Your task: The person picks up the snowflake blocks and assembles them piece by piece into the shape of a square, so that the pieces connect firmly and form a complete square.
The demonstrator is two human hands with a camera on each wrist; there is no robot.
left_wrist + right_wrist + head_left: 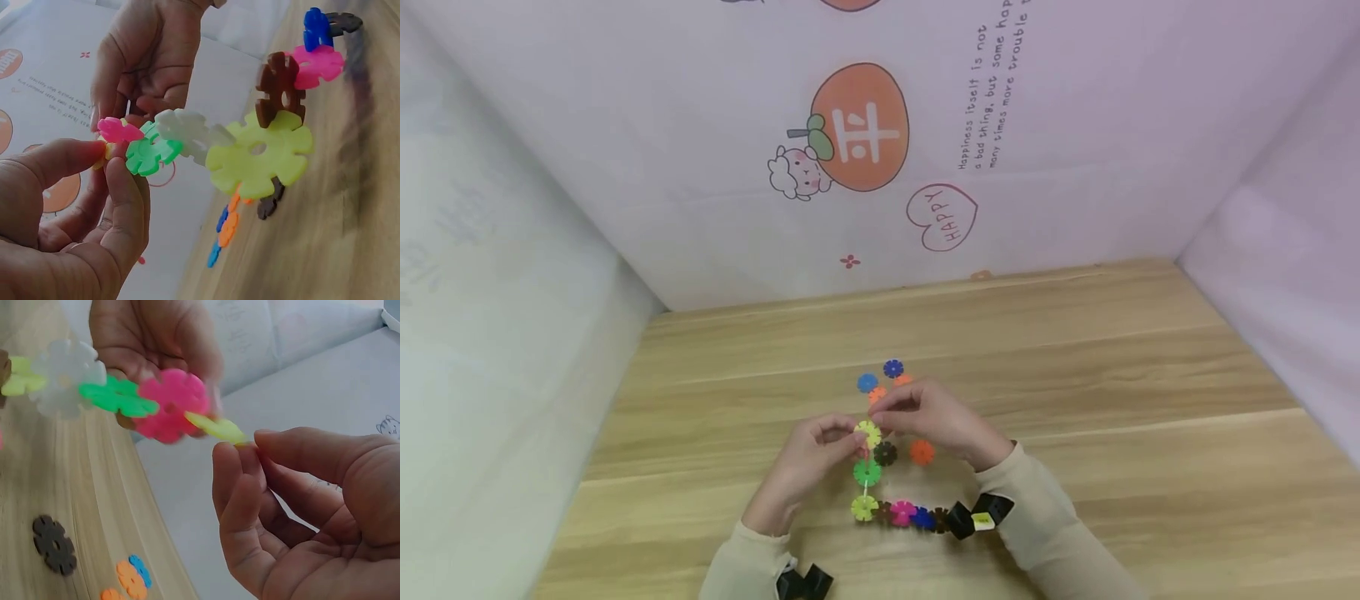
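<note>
A chain of interlocking flower-shaped plastic discs hangs between my hands and bends to the right over the table. At its upper end is a yellow disc, then a pink disc, a green disc, a whitish disc and a yellow-green disc. Brown, pink and blue discs continue toward my right wrist. My left hand pinches the chain by the pink and yellow discs. With thumb and fingertips, my right hand pinches the outer edge of the yellow end disc.
Loose on the wooden table lie a black disc and an orange disc. Beyond my right hand are a light blue disc, a dark blue disc and orange discs. White printed cloth walls the table.
</note>
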